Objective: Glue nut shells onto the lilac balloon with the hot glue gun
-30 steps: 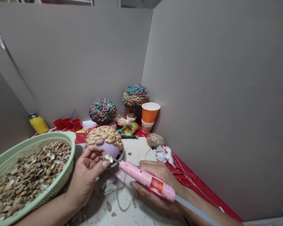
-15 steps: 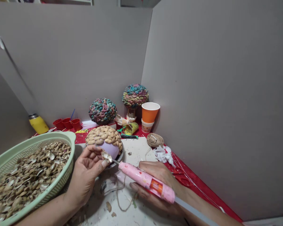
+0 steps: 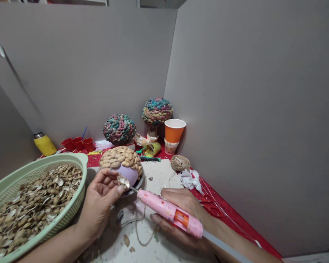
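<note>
Tan outside and pale inside: one half shell (image 3: 123, 181), held up just in front of a purple ball (image 3: 128, 173). Pinched there between thumb and fingers of the left hand (image 3: 101, 199). Pink glue gun (image 3: 167, 210) in the right hand (image 3: 184, 200), with fingers wrapped tight round it. Metal tip (image 3: 133, 189) right at the edge of the shell; too small to tell if touching. Long cloudy stick (image 3: 225, 246) poking out of the back end.

Hardly any change in the last second: gun and shell both a tiny bit further left, tip still at the shell, same hold in each hand. So, most likely, still busy with glue for this one shell, not yet on the ball.

Lots of shells on top of the ball and down the right side, but bare purple in front. Under the ball, a grey dish (image 3: 143, 178). To the left, a green basket (image 3: 83, 165) with a big heap of loose shells (image 3: 30, 210). On the worktop (image 3: 157, 178), thin string (image 3: 145, 244). Further back, painted balls (image 3: 119, 129), red cups (image 3: 77, 143), a yellow bottle (image 3: 45, 147) and an orange cup (image 3: 174, 131). To the right, twine (image 3: 180, 163) and white tissue (image 3: 191, 180).
</note>
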A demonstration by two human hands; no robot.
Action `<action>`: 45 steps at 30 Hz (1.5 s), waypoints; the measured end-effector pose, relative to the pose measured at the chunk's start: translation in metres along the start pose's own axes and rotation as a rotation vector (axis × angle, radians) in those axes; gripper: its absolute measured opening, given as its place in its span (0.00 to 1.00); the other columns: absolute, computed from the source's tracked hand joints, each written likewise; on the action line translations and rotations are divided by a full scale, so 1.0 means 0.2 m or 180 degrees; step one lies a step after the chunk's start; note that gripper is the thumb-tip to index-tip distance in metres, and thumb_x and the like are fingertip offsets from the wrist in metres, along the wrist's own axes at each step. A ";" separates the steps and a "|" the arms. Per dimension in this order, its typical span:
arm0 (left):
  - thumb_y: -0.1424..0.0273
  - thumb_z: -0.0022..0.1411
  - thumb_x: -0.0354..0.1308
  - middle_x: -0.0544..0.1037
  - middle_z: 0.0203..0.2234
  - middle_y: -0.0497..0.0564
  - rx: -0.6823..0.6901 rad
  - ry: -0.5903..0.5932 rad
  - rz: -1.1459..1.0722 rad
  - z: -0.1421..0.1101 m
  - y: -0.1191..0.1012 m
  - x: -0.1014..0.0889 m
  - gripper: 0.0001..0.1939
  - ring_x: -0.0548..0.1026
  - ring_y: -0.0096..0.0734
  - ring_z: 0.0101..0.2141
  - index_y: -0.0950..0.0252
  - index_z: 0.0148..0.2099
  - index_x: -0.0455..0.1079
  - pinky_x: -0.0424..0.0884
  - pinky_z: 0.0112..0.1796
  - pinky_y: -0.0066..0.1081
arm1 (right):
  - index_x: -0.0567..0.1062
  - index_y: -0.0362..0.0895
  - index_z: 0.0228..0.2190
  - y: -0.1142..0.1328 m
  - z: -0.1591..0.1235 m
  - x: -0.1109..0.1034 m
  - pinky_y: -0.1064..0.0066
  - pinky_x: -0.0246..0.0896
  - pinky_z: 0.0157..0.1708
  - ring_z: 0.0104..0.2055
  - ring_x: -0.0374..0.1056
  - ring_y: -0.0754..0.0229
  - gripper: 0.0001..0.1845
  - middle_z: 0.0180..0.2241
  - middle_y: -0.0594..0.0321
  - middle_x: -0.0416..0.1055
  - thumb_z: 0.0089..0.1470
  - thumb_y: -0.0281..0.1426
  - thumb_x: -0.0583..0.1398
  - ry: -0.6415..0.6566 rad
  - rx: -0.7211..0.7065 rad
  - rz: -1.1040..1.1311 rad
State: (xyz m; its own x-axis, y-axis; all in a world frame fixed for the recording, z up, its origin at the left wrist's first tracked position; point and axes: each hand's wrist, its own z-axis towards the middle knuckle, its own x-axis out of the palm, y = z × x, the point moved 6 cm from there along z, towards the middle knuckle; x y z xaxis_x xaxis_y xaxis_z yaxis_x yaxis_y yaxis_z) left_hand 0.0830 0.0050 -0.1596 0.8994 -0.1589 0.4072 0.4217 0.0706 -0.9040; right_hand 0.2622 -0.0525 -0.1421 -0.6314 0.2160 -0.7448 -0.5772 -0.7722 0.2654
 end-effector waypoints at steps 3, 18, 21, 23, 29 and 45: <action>0.75 0.50 0.70 0.78 0.31 0.46 0.0009 0.0003 0.0002 -0.01 0.00 -0.01 0.15 0.75 0.25 0.33 0.62 0.39 0.69 0.72 0.38 0.23 | 0.60 0.47 0.24 -0.01 0.00 0.00 0.71 0.44 0.19 0.19 0.52 0.65 0.14 0.21 0.71 0.55 0.60 0.34 0.54 0.0032 0.0048 0.0041; 0.75 0.52 0.69 0.77 0.32 0.46 0.0037 0.0054 0.0039 0.00 0.01 -0.01 0.14 0.74 0.24 0.33 0.61 0.39 0.70 0.71 0.38 0.23 | 0.57 0.46 0.22 -0.01 -0.01 0.01 0.71 0.43 0.19 0.19 0.49 0.66 0.15 0.20 0.71 0.53 0.58 0.32 0.54 -0.0089 -0.0057 0.0064; 0.75 0.52 0.69 0.77 0.32 0.46 0.0044 0.0048 0.0042 -0.01 0.01 -0.02 0.14 0.74 0.24 0.33 0.62 0.40 0.70 0.71 0.38 0.23 | 0.57 0.46 0.22 -0.02 -0.01 0.01 0.71 0.44 0.19 0.19 0.51 0.66 0.14 0.20 0.71 0.55 0.58 0.32 0.55 -0.0029 -0.0001 0.0133; 0.75 0.52 0.69 0.77 0.32 0.46 0.0046 0.0066 0.0062 0.00 0.01 -0.02 0.14 0.74 0.24 0.33 0.62 0.40 0.69 0.71 0.38 0.23 | 0.58 0.46 0.23 -0.01 -0.01 0.01 0.71 0.44 0.20 0.19 0.51 0.66 0.14 0.21 0.71 0.55 0.58 0.33 0.55 -0.0030 -0.0010 0.0135; 0.75 0.52 0.69 0.77 0.31 0.46 -0.0023 0.0153 0.0139 0.00 0.03 -0.01 0.13 0.74 0.25 0.33 0.62 0.37 0.69 0.71 0.38 0.24 | 0.62 0.46 0.23 0.00 0.01 0.00 0.71 0.45 0.19 0.19 0.53 0.65 0.14 0.20 0.71 0.55 0.61 0.32 0.54 -0.0127 0.0075 0.0060; 0.72 0.50 0.71 0.74 0.29 0.46 -0.0344 0.0406 0.0375 -0.02 0.12 0.00 0.14 0.71 0.25 0.31 0.64 0.34 0.67 0.69 0.34 0.23 | 0.57 0.46 0.22 -0.04 -0.01 0.02 0.74 0.44 0.20 0.18 0.51 0.68 0.18 0.20 0.72 0.54 0.60 0.37 0.56 -0.0129 0.0196 0.0187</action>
State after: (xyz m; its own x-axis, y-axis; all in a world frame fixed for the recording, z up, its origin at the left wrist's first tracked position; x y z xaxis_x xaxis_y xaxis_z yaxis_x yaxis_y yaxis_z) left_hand 0.0933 0.0030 -0.1808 0.9171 -0.2798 0.2841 0.2934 -0.0090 -0.9560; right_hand 0.2646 -0.0463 -0.1484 -0.6848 0.1961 -0.7018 -0.5685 -0.7464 0.3461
